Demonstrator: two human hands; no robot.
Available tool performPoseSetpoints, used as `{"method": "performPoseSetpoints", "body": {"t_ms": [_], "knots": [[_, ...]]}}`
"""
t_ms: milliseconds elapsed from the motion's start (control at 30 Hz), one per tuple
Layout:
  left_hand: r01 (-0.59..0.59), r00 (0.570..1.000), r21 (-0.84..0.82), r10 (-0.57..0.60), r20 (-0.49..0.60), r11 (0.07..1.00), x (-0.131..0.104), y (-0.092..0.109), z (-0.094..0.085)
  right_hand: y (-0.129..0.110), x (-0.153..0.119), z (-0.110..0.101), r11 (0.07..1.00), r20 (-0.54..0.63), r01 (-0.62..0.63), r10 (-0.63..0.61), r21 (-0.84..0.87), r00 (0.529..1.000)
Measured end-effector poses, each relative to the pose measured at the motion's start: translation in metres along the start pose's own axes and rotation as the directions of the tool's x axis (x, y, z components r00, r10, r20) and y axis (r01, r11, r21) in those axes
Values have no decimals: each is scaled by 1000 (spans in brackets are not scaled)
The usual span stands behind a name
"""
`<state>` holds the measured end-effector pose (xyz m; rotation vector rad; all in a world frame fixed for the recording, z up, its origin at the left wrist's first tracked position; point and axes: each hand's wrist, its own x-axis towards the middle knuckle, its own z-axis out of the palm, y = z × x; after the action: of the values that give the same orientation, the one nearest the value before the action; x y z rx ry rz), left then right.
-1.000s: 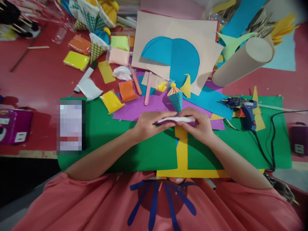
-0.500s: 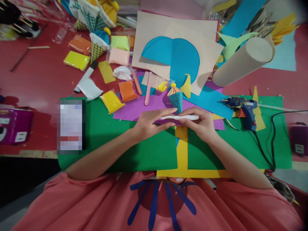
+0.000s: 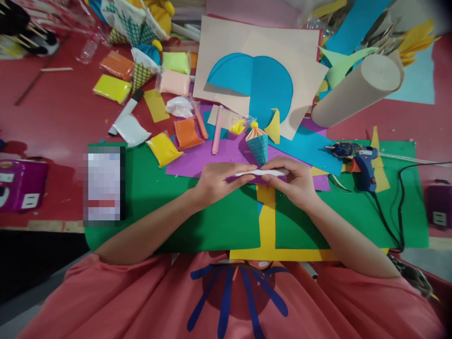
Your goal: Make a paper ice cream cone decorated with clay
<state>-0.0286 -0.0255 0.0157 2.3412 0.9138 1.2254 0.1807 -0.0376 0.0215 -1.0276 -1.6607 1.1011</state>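
A thin strip of white modelling clay [image 3: 260, 173] lies level between my two hands, above the table. My left hand [image 3: 218, 181] pinches its left end between thumb and fingers. On the other end, my right hand [image 3: 294, 180] grips with thumb below and fingers above. Just beyond the hands stands a small paper ice-cream cone [image 3: 258, 147] with a blue grid pattern, a peach top and a yellow ball; its tip is partly hidden behind my fingers. A packet of yellow clay [image 3: 238, 126] and a pink stick [image 3: 218, 131] lie near it.
Several clay packets, such as an orange one [image 3: 188, 133], lie to the left. A glue gun [image 3: 360, 160] with a trailing cable rests at right on the green sheet [image 3: 212, 226]. A rolled paper tube [image 3: 349, 96] stands behind it, and a phone [image 3: 105, 183] lies at left.
My left fingers have closed down onto the white clay, and their grip is narrower. The clay strip shows a slightly different shape. Everything else stays where it was.
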Motion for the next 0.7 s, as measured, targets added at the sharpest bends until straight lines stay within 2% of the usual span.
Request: {"method": "performPoseSetpoints", "body": {"t_ms": [133, 367, 567, 700], "knots": [[31, 1000, -12, -31, -5, 999, 1, 0, -2, -1, 0, -1, 1000, -72, -5, 5, -1, 997], [19, 999, -26, -20, -31, 999, 1, -1, -5, -2, 2, -1, 1000, -84, -10, 11, 12, 996], [140, 988, -195, -151, -42, 971, 1, -3, -5, -1, 1, -3, 1000, -129, -16, 17, 8, 991], [203, 975, -239, -218, -38, 949, 2, -5, -5, -3, 3, -3, 1000, -163, -21, 20, -10, 986]]}}
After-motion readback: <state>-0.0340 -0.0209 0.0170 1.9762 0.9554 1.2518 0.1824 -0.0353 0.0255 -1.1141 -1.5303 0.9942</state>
